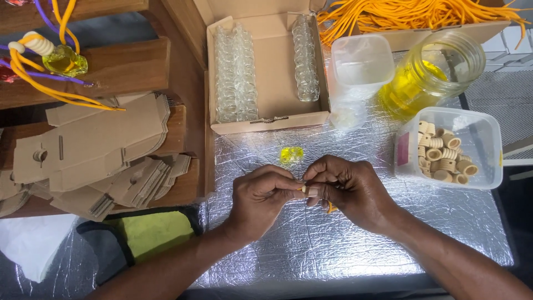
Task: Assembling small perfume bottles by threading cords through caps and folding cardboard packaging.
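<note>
The left hand [261,194] and right hand [341,191] meet fingertip to fingertip over the foil-covered table [333,244], both pinched tight on a small pale ring [303,189]; its axis cannot be told. An orange cord [331,208] peeks out below the right hand. Just beyond lies a yellow glass piece [291,154]. Far right, a tub of ribbed rings [449,153].

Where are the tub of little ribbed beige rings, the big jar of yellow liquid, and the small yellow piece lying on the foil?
Tub of ribbed beige rings [484,145], head view: its bare clear floor, right of the rings.
Jar of yellow liquid [413,89], head view: its yellow-filled side.
Small yellow piece [291,154], head view: its middle.
</note>
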